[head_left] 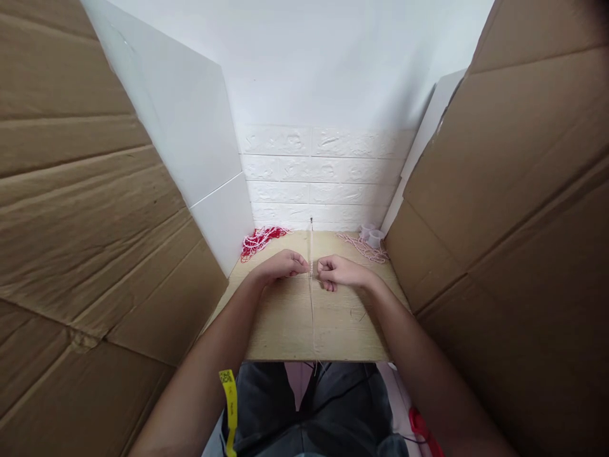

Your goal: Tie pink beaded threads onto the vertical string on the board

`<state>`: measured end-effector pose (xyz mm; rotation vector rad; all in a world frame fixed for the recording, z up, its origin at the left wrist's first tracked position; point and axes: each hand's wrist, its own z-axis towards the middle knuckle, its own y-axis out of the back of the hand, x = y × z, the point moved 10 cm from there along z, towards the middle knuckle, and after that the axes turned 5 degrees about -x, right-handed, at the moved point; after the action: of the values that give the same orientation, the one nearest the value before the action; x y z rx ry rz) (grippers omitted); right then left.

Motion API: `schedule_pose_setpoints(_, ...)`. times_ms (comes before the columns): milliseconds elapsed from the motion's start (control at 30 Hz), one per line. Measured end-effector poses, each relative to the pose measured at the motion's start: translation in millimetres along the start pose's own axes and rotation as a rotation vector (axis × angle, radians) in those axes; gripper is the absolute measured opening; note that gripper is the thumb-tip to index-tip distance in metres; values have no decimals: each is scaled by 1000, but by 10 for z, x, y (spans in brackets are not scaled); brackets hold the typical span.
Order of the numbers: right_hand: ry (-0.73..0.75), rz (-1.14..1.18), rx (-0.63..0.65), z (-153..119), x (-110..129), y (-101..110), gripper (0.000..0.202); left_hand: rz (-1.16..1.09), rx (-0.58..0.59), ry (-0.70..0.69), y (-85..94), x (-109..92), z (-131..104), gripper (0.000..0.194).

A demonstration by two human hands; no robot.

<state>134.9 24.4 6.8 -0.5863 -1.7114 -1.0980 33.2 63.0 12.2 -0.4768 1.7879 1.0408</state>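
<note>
Head view: tall cardboard panels flank both sides, and a white wall, brick-patterned low down, closes the far end. Between them sits a pale wooden bench. Over its middle, the left hand and right hand curl inward, fingertips pinching thin strands beside a taut pale cord, which runs from the far edge past the near one. Red-and-white string heaps far left; pinkish string and translucent rolls lie far right.
</note>
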Motion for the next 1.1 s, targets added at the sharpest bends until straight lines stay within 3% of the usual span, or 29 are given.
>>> schedule_pose_setpoints(200, -63, -33, -27, 69, -184, 12, 13, 79, 41, -37, -39, 2, 5, 30)
schedule_pose_setpoints(467, -30, -138, -7, 91, -204, 10, 7, 201, 97, -126, -134, -93, -25, 38)
schedule_pose_setpoints(1100, 47, -241, -64, 116, -146, 35, 6, 218, 93, -117, -158, -79, 2, 21)
